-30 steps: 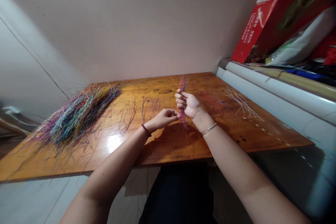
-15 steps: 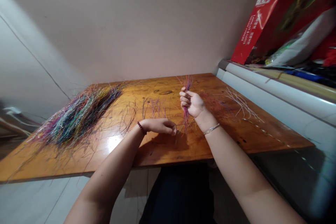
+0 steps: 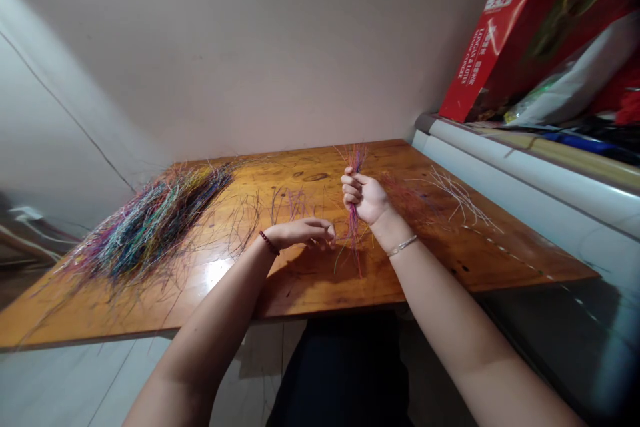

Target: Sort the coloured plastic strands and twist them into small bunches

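Right hand front and centre, and its fingers are closed firmly around a slim bunch of thin pink, purple and orange strands! The bunch stands upright above the desk, a glossy brown wooden top, with its upper ends fanning out over the fist and its lower ends trailing beneath, one greenish strand curving off to the left.

Over to the left hand: palm down, fingers loosely curved and a little apart, the fingertips just beside those trailing ends. Whether they brush a stray one is too fine to tell from here. A dark red beaded bracelet circles that wrist, and a silver-coloured bracelet rings the other.

Look across the left side of the desk, and there's the big one: a thick heap of multicoloured strands, blue, white, purple, green and yellow, lying slantwise with loose ends straggling out all round. Between heap and hands, a scatter of thin dark strands, and next to it some short purple strands. Beyond the right wrist, a blurry patch of reddish-orange strands, then a spray of white strands near the desk's right edge.

Up at the right, a red box with white lettering leans above a pale ledge, a white plastic packet beside it.
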A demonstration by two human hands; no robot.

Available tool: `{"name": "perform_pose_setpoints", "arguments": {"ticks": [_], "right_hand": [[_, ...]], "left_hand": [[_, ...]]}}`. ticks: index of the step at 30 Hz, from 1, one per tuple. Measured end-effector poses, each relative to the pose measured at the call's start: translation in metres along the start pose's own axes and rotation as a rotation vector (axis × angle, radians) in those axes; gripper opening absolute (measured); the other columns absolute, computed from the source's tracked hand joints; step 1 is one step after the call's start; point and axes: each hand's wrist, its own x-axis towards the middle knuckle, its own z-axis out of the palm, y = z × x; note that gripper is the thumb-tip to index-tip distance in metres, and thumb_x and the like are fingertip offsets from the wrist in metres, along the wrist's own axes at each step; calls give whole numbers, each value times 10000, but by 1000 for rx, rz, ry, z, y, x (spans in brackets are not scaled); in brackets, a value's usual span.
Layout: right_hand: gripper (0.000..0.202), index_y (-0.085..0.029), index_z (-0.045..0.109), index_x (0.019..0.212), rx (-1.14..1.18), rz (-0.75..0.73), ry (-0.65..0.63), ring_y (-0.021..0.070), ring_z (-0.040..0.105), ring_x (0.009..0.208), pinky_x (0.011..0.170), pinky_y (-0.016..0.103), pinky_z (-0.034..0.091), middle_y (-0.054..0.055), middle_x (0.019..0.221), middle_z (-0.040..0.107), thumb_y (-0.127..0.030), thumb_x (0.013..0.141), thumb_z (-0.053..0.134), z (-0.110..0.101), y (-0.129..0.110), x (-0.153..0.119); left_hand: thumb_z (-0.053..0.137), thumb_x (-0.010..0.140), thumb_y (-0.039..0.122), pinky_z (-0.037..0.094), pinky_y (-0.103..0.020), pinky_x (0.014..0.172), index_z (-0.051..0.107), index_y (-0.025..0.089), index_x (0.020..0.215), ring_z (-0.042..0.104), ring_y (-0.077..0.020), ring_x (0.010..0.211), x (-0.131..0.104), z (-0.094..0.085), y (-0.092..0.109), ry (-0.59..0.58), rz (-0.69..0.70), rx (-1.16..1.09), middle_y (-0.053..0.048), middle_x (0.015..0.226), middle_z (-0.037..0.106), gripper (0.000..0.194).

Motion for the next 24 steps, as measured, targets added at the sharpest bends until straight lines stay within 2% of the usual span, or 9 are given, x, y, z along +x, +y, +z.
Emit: {"name": "perform_pose_setpoints", "arguments": {"ticks": [5, 9, 14, 18, 21, 24], "right_hand": [[211, -191, 423, 784, 1, -33, -9, 52, 165, 340, 316, 161, 125, -92, 507, 206, -100, 921, 290, -3, -5, 0], [183, -194, 423, 793, 12, -48, -26, 50, 181, 341, 317, 158, 130, -94, 506, 228, -79, 894, 324, -7, -9, 1], [181, -194, 426, 794, 32, -69, -14, 50, 176, 334, 308, 156, 130, -96, 500, 224, -82, 894, 326, -6, -12, -1], [219, -194, 429, 791, 45, -85, 6, 55, 175, 329, 301, 161, 134, -96, 503, 226, -93, 917, 281, -5, -14, -2], [214, -197, 430, 790, 46, -98, 23, 58, 177, 327, 298, 160, 143, -98, 500, 232, -93, 912, 289, -6, -14, -2], [184, -198, 431, 792, 34, -89, 16, 54, 181, 330, 300, 157, 146, -99, 497, 243, -83, 893, 328, -6, -13, -2]], "left_hand": [[597, 797, 406, 391, -213, 661, 658, 164, 861, 554, -96, 736, 4, -10, -10, -150, 49, 122, -38, 879, 654, 258], [594, 804, 444, 403, -222, 696, 681, 155, 863, 544, -99, 716, 6, -15, -14, -216, 95, 208, -36, 817, 653, 308], [611, 790, 450, 416, -218, 704, 705, 151, 854, 570, -118, 741, 3, -18, -13, -368, 83, 286, -45, 823, 678, 320], [649, 761, 427, 438, -219, 698, 732, 169, 865, 598, -131, 752, -2, -21, -13, -446, 10, 301, -44, 810, 695, 290], [658, 745, 430, 444, -213, 652, 737, 185, 938, 603, -134, 756, -6, -21, -8, -447, -21, 284, -57, 878, 705, 322], [592, 782, 486, 443, -209, 608, 696, 220, 1070, 608, -141, 797, -8, -17, -1, -351, -58, 214, -71, 1024, 693, 406]]}}
